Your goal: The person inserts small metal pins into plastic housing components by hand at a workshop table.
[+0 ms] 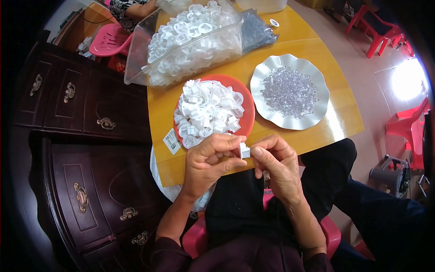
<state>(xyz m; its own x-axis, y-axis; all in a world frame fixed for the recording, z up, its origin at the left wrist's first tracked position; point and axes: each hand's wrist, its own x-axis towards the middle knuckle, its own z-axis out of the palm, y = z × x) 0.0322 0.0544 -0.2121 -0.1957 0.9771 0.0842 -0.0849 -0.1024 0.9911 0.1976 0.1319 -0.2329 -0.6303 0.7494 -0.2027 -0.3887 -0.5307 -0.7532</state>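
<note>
My left hand (pixel 210 158) pinches a small white plastic fitting (pixel 245 150) between thumb and fingers, just past the table's near edge. Thumb and forefinger of my right hand (pixel 277 165) are pressed together at the fitting's right side; whatever they grip is too small to make out. Beyond my left hand, an orange-red plate (pixel 248 111) carries a heap of similar white plastic fittings (pixel 206 106). Off to the right, a white scalloped dish (pixel 322 97) holds many tiny clear plastic pieces (pixel 291 90).
A clear plastic bin (pixel 136 59) full of white fittings stands at the back of the yellow wooden table (pixel 337 68), beside a bag (pixel 258 31) of small pieces. Dark drawers (pixel 81 181) line the left. Another person's arm (pixel 140 10) shows at the far left. Red chairs (pixel 410 127) stand right.
</note>
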